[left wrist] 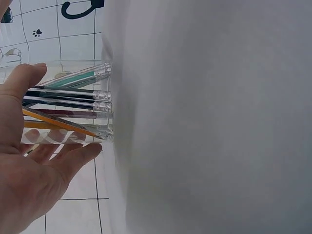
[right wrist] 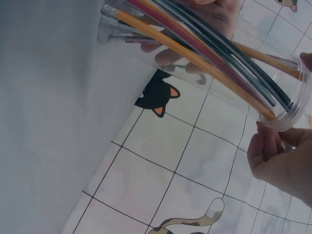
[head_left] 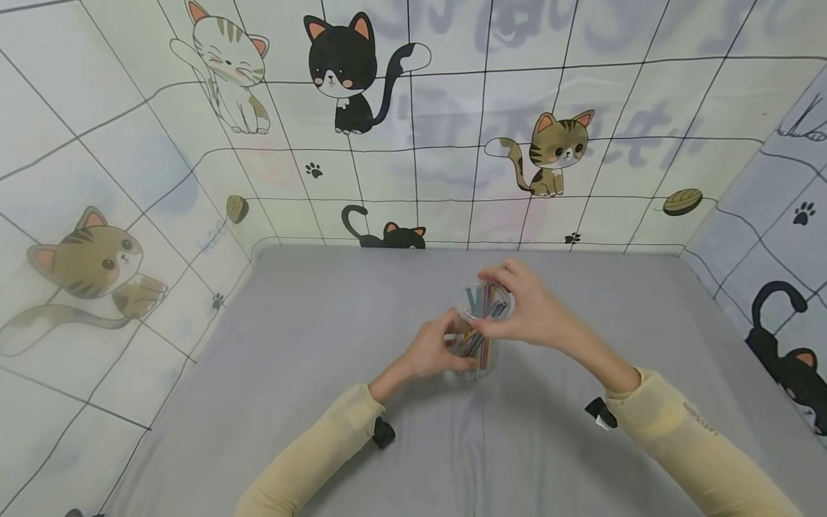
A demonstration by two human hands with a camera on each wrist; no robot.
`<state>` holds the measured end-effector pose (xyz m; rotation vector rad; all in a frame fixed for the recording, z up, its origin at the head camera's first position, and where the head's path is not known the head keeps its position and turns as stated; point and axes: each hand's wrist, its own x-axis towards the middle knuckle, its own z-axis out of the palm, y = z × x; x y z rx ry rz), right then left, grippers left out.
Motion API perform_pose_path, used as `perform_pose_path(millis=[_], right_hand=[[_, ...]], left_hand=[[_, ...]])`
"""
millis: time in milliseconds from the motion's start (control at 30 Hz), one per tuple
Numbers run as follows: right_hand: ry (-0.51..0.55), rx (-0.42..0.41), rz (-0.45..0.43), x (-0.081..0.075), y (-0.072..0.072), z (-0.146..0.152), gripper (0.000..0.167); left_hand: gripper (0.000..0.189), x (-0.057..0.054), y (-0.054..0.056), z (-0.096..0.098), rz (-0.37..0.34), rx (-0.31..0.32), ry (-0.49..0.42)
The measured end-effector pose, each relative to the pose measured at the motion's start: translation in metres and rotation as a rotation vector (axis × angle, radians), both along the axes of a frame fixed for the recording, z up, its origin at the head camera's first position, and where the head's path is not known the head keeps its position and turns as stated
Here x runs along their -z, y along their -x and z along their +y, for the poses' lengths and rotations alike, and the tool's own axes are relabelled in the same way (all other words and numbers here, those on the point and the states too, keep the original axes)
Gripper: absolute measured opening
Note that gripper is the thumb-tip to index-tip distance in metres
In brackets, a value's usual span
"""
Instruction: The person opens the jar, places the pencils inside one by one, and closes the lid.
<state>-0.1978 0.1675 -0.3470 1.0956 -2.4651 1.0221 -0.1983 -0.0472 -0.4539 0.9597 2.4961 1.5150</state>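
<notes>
A tall clear plastic jar (head_left: pixel 479 352) stands near the middle of the grey cloth. Inside it lean several slim coloured sticks (right wrist: pixel 195 53), like pens or pencils, in orange, dark red, teal and dark blue; their silvery ends are near the bottom. My left hand (head_left: pixel 431 346) grips the jar's side, thumb on the near side and fingers around the far side. On the clear round top (right wrist: pixel 292 102) of the jar, my right hand (head_left: pixel 526 305) holds the edge, with thumb and fingers on opposite sides. I cannot tell whether a separate lid is under those fingers.
Grey cloth (head_left: pixel 310 309) covers the flat surface around the jar. Behind it and at both sides rise pale walls (head_left: pixel 446 165) with grid lines and cartoon cats. Small black devices (head_left: pixel 384 433) sit at both sleeve cuffs.
</notes>
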Motion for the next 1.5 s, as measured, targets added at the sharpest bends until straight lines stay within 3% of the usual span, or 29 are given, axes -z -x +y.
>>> perform_pose_path(millis=[167, 367, 467, 867, 1100, 1333, 1500], right_hand=[[-0.023, 0.014, -0.026, -0.001, -0.001, 0.0, 0.066], [0.018, -0.154, -0.078, -0.001, 0.006, 0.007, 0.074], [0.05, -0.193, -0.071, 0.001, 0.008, 0.008, 0.073], [0.065, -0.062, -0.105, 0.0, -0.001, 0.001, 0.071], [0.078, 0.038, -0.116, 0.003, -0.007, -0.006, 0.075], [0.052, -0.102, -0.069, 0.005, 0.001, 0.004, 0.078], [0.03, -0.106, -0.057, 0.003, 0.003, 0.009, 0.07]], left_hand=[[0.056, 0.0, 0.0, 0.0, 0.004, 0.003, 0.007], [0.057, 0.001, 0.001, 0.0, 0.001, 0.008, 0.018], [0.056, 0.002, 0.0, 0.0, 0.023, 0.003, 0.022], [0.063, 0.001, -0.002, 0.003, 0.03, -0.041, 0.017], [0.054, -0.001, -0.005, 0.006, 0.042, -0.082, 0.033], [0.062, 0.001, -0.005, 0.004, 0.043, -0.048, 0.037], [0.061, 0.0, -0.005, 0.004, 0.028, -0.054, 0.047]])
